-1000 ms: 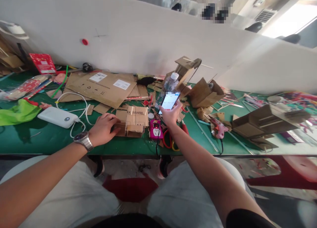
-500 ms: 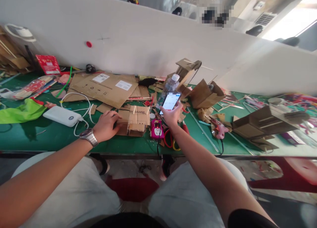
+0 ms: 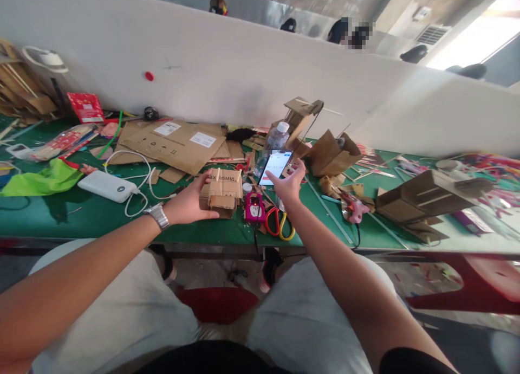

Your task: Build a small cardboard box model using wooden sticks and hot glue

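Observation:
My left hand (image 3: 190,201), with a metal watch on its wrist, grips the left side of a small cardboard box (image 3: 226,187). Its thumb lies along the near side, and its fingers reach the top. Propped against a clear plastic bottle (image 3: 277,136) is a phone (image 3: 274,168) with a lit screen. My right hand (image 3: 291,185) is open at the phone's right edge, fingers apart and thumb over the lower screen; whether it touches the glass I cannot tell. A magenta power socket (image 3: 254,208) and scissors (image 3: 286,226) with red and yellow handles lie between my hands.
A white power bank (image 3: 106,186) with a cable lies left. Flat cardboard (image 3: 174,146) covers the back of the green table. To the right are a pink glue gun (image 3: 356,210), a cardboard structure (image 3: 422,196) and an open cardboard box (image 3: 333,153). A white partition (image 3: 227,59) stands behind.
My left hand has shifted from resting at the box's left to spanning its side with thumb and fingers. My right hand has moved slightly right, with its fingers spread away from the phone.

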### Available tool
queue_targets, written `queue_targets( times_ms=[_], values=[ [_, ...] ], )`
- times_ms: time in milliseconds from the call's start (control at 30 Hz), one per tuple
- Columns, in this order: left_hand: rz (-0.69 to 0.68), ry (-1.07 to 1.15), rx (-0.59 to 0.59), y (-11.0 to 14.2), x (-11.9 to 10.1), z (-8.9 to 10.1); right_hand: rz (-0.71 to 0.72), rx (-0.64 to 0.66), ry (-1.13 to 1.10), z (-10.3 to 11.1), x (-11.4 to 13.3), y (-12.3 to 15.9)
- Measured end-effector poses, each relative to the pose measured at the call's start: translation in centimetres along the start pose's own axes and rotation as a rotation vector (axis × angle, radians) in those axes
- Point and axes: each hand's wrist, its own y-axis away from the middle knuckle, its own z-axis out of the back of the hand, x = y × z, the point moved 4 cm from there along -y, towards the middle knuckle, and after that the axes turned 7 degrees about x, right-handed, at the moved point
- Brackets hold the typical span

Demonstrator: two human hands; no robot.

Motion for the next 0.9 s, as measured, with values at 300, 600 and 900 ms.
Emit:
queue_targets(
  times_ms=[300,600,900],
  values=[
    [-0.003,0.166,0.006,-0.7,0.3,-1.4,0.563,0.297,0.136,4.3,8.8,5.8],
    [-0.018,0.271,0.0,-0.5,1.1,-1.0,0.642,0.702,0.171,-1.4,10.5,10.9],
    [-0.03,0.298,0.032,0.0,1.7,-1.7,0.591,0.67,0.16,-1.3,10.3,11.1]
  ],
)
